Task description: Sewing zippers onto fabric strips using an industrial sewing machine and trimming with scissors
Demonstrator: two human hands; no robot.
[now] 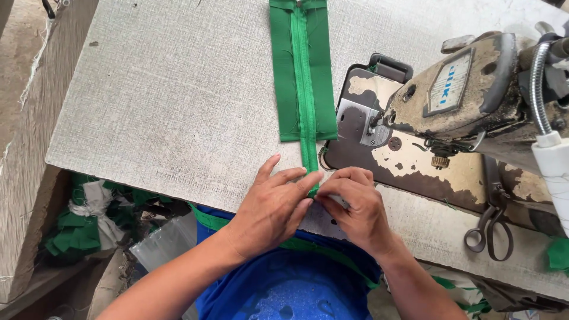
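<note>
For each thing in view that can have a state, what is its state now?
Left hand: fingers pinching the zipper end, resting on the table.
Right hand: fingers pinching the same end.
Green zipper tape: closed, lying straight, its end held by both hands.
Green fabric piece: flat on the table, around the zipper.
Sewing machine: nothing under its needle.
Scissors: closed, lying unused.

The person wears a bright blue garment over the lap and torso, smooth and slightly shiny, with a faint dotted pattern near the bottom edge. Both forearms are bare, with no sleeves, watch, bracelet or rings visible on the left hand (274, 204) or right hand (355, 204).
</note>
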